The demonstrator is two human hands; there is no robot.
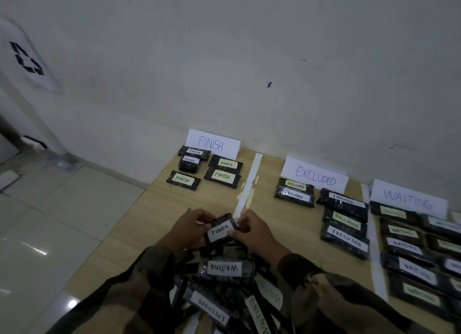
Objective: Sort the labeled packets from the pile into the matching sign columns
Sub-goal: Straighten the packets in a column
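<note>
Nearest me sits the pile [224, 278] on the worktop [149, 209]; above it my left hand [185, 230] and right hand [258, 235] both pinch one FINISH packet [220, 230] by its ends, well short of the FINISH sign [212, 144].

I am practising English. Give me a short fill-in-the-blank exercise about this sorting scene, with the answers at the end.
1. The left hand and the right hand hold one packet labelled ____.
2. The middle sign reads ____.
3. In front of the FINISH sign lie ____ sorted packets.

Answers: FINISH; EXCLUDED; five.
</note>
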